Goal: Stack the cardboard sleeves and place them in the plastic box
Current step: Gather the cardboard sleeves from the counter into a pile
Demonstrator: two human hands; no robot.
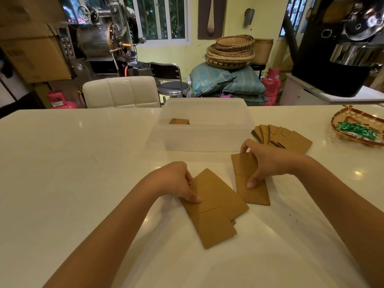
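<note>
While hands rest outside, plastic box (207, 129) holding cardboard sleeves (179, 121)

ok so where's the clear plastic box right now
The clear plastic box sits mid-table beyond both hands, with a fanned pile of brown cardboard sleeves just to its right.

Single head-worn wide-angle view, looking forward and steeply down across a glossy cream tabletop (62, 163) from the person's seated side. Both bare forearms enter from the bottom corners, with the left hand (176, 181) and right hand (268, 161) near frame centre, close to the lens. The translucent rectangular plastic box (207, 138) sits at mid-distance just beyond them. The upper third faces the room behind the table's far edge; straight lines bow toward the frame borders. No second view shares the scene.
</note>
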